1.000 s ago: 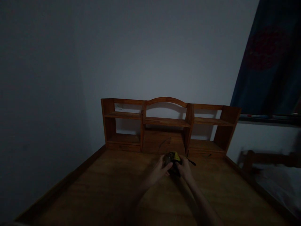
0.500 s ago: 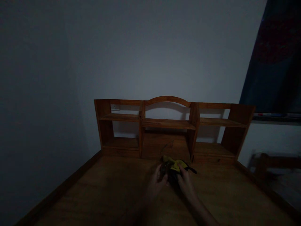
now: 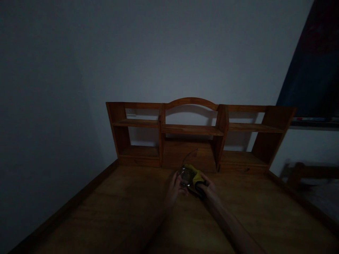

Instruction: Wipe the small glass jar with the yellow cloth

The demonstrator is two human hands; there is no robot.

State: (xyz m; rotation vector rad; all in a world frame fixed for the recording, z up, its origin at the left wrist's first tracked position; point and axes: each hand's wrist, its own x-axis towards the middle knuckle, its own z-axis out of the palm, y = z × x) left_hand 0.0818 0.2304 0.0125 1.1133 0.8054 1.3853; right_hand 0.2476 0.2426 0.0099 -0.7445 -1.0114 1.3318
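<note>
Over the wooden desktop (image 3: 127, 215), both hands are close together on one dim bundle. My left hand (image 3: 173, 188) has its fingers closed on the left side of a clear, shiny item (image 3: 186, 177), perhaps glass or plastic; its kind is too dark to tell. On the right, my right hand (image 3: 208, 187) grips a yellow-and-black cloth (image 3: 197, 178), with thumb and fingers pressed into it. The cloth touches the clear item's right side. A thin dark curved line (image 3: 189, 153) rises behind them, and I cannot tell what it belongs to.
A wooden shelf unit (image 3: 193, 130) with an arched middle stands along the desk's back edge against the wall (image 3: 169, 53). A wall socket (image 3: 131, 113) shows through its left bay. To the right are a dark board (image 3: 312, 81) with a ledge and another wooden piece (image 3: 315, 171).
The view has tilted down slightly. My right hand has bunched the cloth, whose dark end no longer sticks out to the right. More of the clear item shows between the hands.
</note>
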